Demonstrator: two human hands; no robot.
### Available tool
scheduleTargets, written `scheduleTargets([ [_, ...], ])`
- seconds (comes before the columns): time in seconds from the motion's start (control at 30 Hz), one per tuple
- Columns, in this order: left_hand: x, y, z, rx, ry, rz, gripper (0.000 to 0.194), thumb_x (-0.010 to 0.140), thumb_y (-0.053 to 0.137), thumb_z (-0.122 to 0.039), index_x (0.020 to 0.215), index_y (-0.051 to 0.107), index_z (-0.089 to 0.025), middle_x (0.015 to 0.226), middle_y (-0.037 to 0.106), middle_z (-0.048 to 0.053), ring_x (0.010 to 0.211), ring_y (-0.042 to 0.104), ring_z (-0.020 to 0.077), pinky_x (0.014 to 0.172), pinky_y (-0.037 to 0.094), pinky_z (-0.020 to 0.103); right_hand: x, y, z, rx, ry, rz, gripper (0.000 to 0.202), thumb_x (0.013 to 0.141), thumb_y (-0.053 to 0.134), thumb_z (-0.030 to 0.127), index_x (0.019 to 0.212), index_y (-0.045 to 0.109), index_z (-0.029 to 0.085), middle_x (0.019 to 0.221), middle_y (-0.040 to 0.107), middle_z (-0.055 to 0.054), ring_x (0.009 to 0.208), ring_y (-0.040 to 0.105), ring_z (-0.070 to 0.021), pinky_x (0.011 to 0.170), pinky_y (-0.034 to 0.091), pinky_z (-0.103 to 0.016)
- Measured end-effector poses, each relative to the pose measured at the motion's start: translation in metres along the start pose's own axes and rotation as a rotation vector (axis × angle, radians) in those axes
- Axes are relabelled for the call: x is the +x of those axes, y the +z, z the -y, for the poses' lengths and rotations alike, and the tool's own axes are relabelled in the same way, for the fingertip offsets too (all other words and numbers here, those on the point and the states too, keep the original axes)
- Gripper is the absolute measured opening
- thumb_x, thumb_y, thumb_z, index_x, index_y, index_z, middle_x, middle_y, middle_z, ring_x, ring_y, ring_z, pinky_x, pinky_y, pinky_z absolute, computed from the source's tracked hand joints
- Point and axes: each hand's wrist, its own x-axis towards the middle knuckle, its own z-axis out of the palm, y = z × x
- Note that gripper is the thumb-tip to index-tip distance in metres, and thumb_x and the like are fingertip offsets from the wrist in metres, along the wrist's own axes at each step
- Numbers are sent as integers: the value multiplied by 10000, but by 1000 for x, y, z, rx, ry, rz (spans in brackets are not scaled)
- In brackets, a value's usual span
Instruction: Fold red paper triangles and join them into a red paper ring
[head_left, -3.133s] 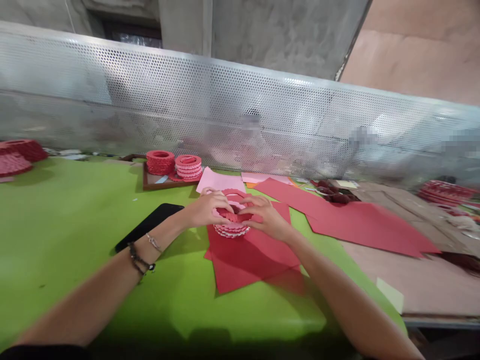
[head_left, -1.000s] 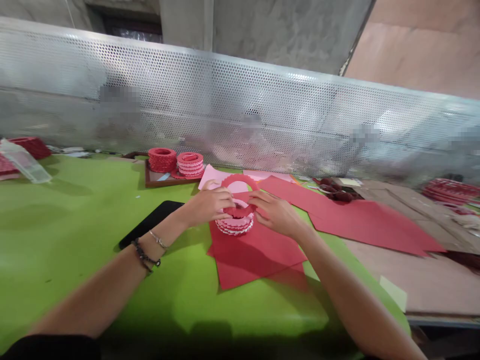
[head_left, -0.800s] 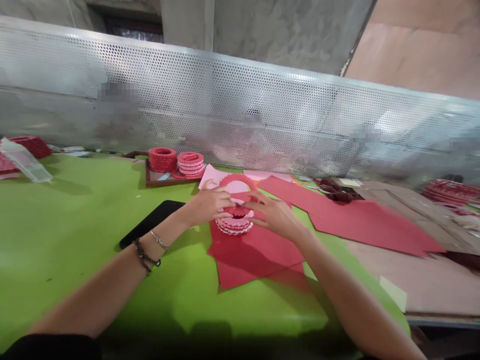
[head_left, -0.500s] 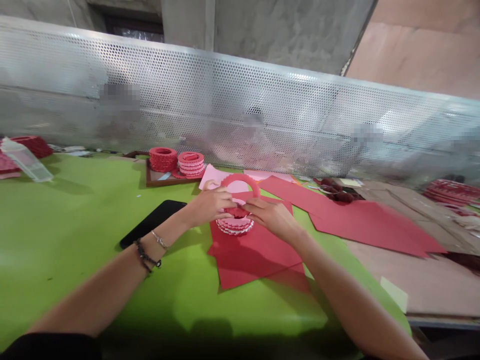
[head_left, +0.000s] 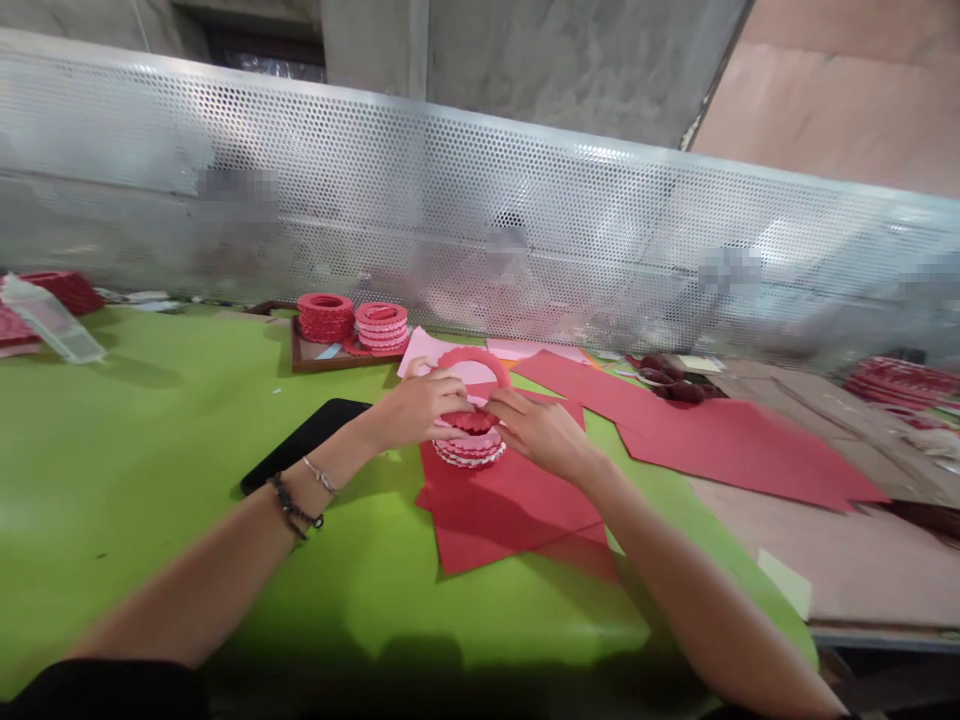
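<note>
Between my hands a red ring with a scalloped edge [head_left: 474, 358] stands tilted up. My left hand [head_left: 420, 405] grips it at its lower left, the fingers curled round the rim. At its lower right, my right hand [head_left: 541, 428] pinches the same ring, thumb and fingertips close to those of the left. Just under the ring sits a stack of pink and white scalloped rings [head_left: 471, 453], partly hidden by my fingers. The stack rests on overlapping red sheets [head_left: 510, 515] on the green tabletop.
A black phone [head_left: 300, 445] lies beside my left forearm. Behind it, a brown tray [head_left: 315, 362] holds ring stacks [head_left: 325, 316]. Red sheets [head_left: 735, 450] and scissors [head_left: 667, 380] lie to the right. A plastic bottle [head_left: 56, 320] is at far left; a perforated metal screen [head_left: 450, 210] runs across the back.
The red ring has shifted slightly left and tilts a little differently between my fingers. Both hands keep hold of it. The stack below looks unchanged.
</note>
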Motion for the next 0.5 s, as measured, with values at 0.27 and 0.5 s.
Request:
scheduleTargets([
  [0.27,-1,0,2,-54,10,70,335,875,494,-451,928,652,-161,877,676,61,880,574,200,741,359,319,-3,-1,-4,72,-9,-45,268,889,485,338,1126,585,261,1143,593,-41,839,601,-148,612,498,-250],
  [0.5,0,2,0,-42,43,86,419,904,401,-498,914,641,-155,837,686,55,838,581,191,776,323,341,-1,-1,-2,59,-6,-91,206,872,532,309,1037,639,249,1110,602,-56,965,567,-192,674,525,-274],
])
